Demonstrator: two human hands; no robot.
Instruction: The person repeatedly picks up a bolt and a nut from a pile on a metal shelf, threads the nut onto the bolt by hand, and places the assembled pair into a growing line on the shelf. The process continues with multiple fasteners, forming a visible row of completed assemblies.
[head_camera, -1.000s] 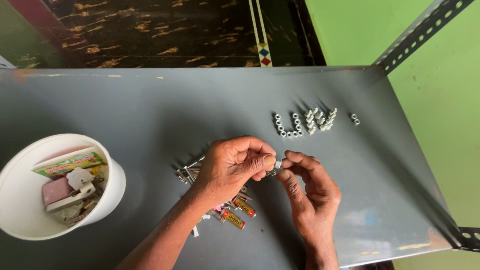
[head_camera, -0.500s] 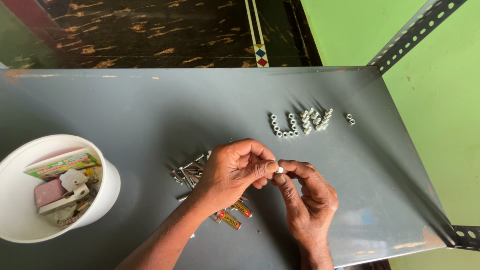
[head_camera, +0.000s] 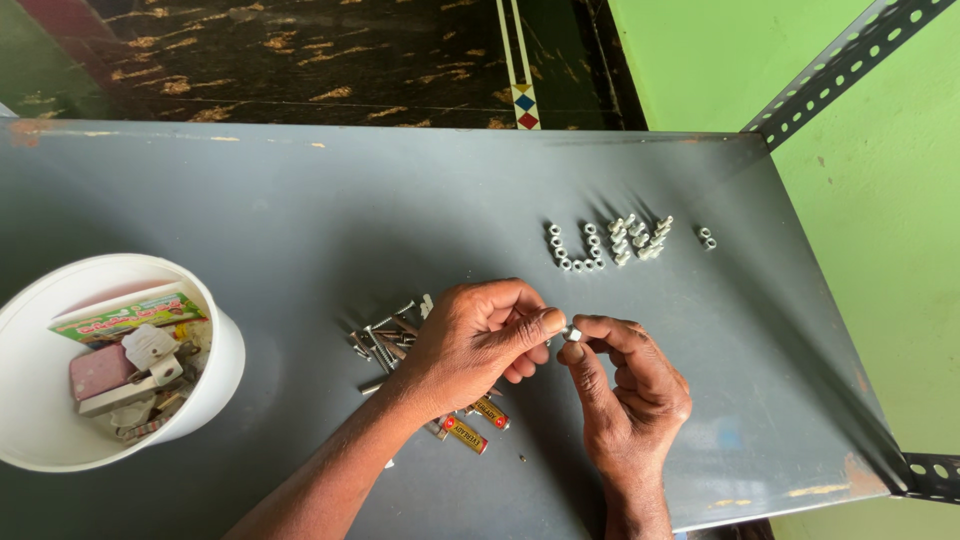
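both hands have shifted slightly; left hand (head_camera: 470, 345) and right hand (head_camera: 625, 385) pinch a small nut (head_camera: 573, 333) above the grey table (head_camera: 300, 210), beside loose bolts (head_camera: 385, 340).

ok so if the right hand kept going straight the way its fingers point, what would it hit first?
The right hand points up and left, pinching a small nut. First in that line are the left hand's fingertips, already at the nut. Beyond them, probably the rows of nuts, though depth is unclear.
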